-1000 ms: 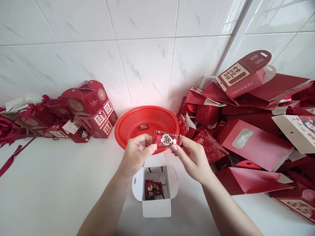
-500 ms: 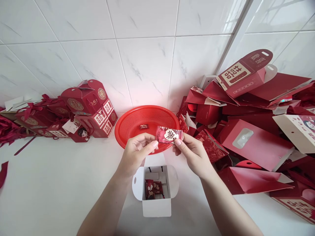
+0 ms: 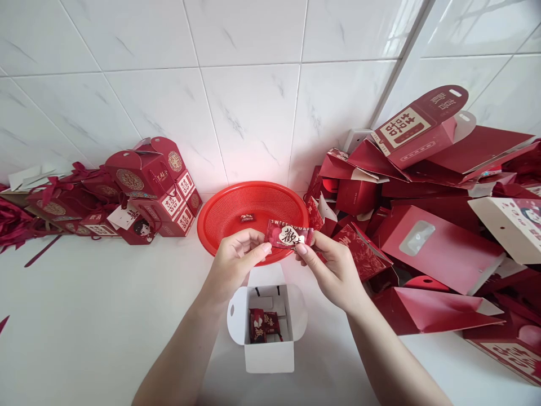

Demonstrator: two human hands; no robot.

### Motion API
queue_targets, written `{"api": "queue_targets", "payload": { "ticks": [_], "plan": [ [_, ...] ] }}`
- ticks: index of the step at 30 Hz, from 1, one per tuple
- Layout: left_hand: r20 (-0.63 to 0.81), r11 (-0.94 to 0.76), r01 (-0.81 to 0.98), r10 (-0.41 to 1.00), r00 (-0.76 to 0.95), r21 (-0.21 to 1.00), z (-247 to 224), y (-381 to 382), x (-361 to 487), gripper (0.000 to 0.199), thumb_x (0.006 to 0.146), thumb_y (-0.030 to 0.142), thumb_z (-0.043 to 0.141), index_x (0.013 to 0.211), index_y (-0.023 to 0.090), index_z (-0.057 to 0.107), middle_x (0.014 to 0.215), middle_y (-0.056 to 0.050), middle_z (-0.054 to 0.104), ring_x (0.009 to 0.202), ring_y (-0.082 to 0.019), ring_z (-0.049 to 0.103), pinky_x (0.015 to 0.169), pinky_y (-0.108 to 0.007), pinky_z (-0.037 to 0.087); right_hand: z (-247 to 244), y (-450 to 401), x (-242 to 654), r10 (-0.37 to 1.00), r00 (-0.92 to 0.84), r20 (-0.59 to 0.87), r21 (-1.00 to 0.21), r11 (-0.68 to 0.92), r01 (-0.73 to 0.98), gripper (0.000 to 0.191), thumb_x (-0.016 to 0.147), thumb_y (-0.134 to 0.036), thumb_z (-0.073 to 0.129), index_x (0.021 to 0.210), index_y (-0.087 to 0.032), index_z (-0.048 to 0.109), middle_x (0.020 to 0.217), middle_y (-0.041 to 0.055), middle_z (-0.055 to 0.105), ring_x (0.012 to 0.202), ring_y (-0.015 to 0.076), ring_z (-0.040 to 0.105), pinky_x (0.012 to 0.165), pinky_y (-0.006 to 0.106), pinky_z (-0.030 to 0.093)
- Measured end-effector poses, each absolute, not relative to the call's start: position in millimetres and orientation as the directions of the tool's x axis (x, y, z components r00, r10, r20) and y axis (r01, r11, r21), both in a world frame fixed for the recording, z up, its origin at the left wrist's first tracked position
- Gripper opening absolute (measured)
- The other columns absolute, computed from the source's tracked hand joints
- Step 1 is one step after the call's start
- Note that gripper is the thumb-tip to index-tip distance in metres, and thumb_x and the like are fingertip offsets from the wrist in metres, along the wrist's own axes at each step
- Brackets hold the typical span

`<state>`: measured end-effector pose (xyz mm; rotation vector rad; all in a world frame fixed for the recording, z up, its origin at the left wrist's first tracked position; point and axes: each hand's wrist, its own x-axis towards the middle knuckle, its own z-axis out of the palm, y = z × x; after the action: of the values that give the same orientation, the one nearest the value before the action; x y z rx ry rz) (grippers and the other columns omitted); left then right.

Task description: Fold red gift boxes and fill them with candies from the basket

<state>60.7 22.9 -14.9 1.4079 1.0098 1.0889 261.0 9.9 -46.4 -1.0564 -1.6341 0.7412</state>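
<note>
Stretched between both hands is a red wrapped candy (image 3: pixel 291 234) with a white label and dark characters. My left hand (image 3: pixel 242 256) pinches its left end, and my right hand (image 3: pixel 332 262) grips its right end. Beneath the hands, an open white-lined box (image 3: pixel 269 358) stands with its flaps spread out and several red candies (image 3: pixel 265 325) inside. Behind the hands lies a red perforated basket (image 3: pixel 211 211), holding one small candy (image 3: pixel 247 217) near its middle.
Finished-looking red boxes (image 3: pixel 158 186) with ribbons stand at the left along the tiled wall (image 3: pixel 253 113). A large heap of red boxes (image 3: pixel 439 242) fills the right side, close to my right forearm.
The candy has tilted slightly between my fingers and shows more of its printed lettering. The red ribbon at the left edge has moved mostly out of view.
</note>
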Motion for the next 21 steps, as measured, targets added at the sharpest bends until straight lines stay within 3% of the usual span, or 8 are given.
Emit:
{"api": "queue_targets", "payload": {
  "ticks": [9, 21],
  "plan": [
    [0.073, -0.083, 0.028, 0.963, 0.261, 0.996, -17.3, 24.0, 60.0, 0.011, 0.087, 0.03, 0.069, 0.085, 0.019, 0.069, 0.08, 0.002, 0.065, 0.075, -0.008, 0.058, 0.074, -0.018, 0.048, -47.3, 10.7, 260.9, 0.89, -0.099, 0.446, -0.829, 0.452, 0.329, 0.032, 0.098, -0.045, 0.051, 0.082, -0.019, 0.06, 0.073, 0.0029, 0.06, 0.067, 0.0161, 0.055, 0.059, 0.027, 0.041],
    [0.113, -0.102, -0.053, 0.956, 0.271, 0.993, -15.8, 24.4, 62.2, 0.007, 0.085, 0.02, 0.068, 0.079, 0.018, 0.068, 0.074, 0.003, 0.063, 0.07, -0.007, 0.056, 0.068, -0.017, 0.047, -49.1, 13.1, 259.8, 0.929, -0.16, 0.334, -0.922, 0.358, 0.147, 0.03, 0.098, -0.045, 0.052, 0.086, -0.019, 0.06, 0.076, 0.0013, 0.058, 0.071, 0.0147, 0.054, 0.063, 0.026, 0.042]
  ]
}}
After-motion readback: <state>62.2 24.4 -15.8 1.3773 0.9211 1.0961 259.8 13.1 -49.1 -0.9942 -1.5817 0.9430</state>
